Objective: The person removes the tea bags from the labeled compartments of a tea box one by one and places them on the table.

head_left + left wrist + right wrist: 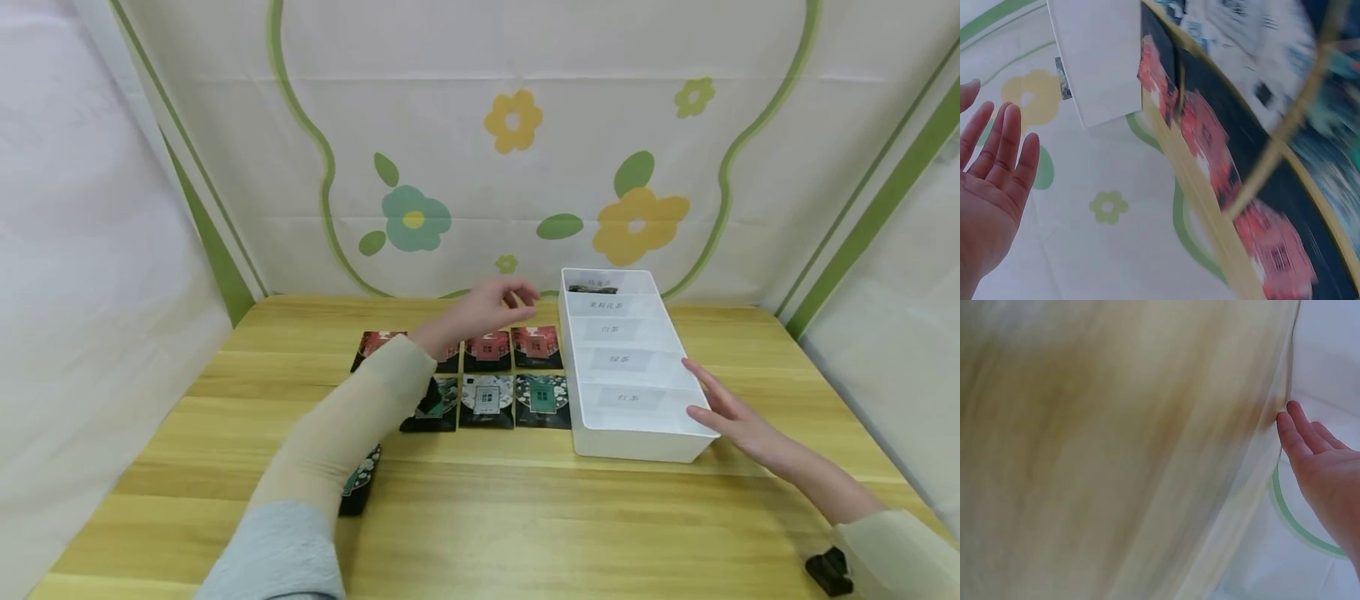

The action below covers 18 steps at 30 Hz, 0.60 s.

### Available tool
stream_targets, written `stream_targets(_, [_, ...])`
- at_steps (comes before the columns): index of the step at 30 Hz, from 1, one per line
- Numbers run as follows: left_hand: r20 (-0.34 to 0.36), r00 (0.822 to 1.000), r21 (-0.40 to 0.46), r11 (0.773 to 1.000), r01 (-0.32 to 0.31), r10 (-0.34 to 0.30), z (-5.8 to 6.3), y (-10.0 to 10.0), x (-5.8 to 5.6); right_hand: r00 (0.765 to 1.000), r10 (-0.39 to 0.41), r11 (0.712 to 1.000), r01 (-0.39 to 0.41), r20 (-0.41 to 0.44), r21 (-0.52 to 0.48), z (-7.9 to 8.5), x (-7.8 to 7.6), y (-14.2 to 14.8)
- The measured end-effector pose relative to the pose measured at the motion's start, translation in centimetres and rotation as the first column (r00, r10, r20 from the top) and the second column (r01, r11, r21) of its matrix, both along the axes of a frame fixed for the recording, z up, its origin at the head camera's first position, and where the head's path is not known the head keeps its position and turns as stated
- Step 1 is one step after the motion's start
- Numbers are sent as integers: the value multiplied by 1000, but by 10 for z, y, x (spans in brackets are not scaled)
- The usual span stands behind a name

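A white divided box point(642, 444) stands on the table, its compartments bearing labels. A dark sachet point(592, 289) is in its farthest compartment. My right hand point(750, 429) is at the box's right wall, fingers fairly straight and touching near the rim. My left hand point(483, 312) hovers left of the box, over the far row of sachets, fingers relaxed and holding nothing. That row has several red-and-black sachets point(536, 346), partly hidden by the left arm. Nearer lie a white-patterned sachet point(487, 400) and green-and-black sachets point(543, 400).
Another green-and-black item point(362, 483) lies at the left, partly behind the left sleeve. Behind the wooden table point(480, 517) hangs a white cloth with printed flowers point(513, 121). A black object point(829, 572) is at the right wrist.
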<state>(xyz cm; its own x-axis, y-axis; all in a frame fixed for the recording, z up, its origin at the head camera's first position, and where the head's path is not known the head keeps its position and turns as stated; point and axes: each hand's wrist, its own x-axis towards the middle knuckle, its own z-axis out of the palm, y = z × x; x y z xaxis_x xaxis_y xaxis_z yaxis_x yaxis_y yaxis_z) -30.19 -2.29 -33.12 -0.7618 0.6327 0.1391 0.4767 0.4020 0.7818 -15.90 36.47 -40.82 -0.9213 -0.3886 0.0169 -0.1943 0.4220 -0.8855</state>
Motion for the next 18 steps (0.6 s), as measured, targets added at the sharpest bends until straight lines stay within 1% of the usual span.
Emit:
stream_targets(5, [25, 998, 36, 998, -51, 51, -6, 28, -15, 1000, -2, 1000, 2, -14, 2, -1, 4, 0])
stream_targets(9, [51, 994, 88, 991, -101, 97, -8, 48, -22, 1000, -5, 1000, 5, -17, -8, 0, 6, -1])
stream_targets(12, [67, 992, 126, 985, -118, 111, -11, 60, -26, 1000, -3, 1000, 2, -14, -16, 2, 5, -3])
stream_targets(15, [62, 991, 114, 986, -125, 118, -16, 69, -30, 1000, 6, 1000, -6, -8, -28, 2, 4, -5])
stream_targets(18, [29, 990, 74, 987, -142, 140, -23, 76, -32, 1000, 18, 999, -18, -4, -44, 1, 3, -8])
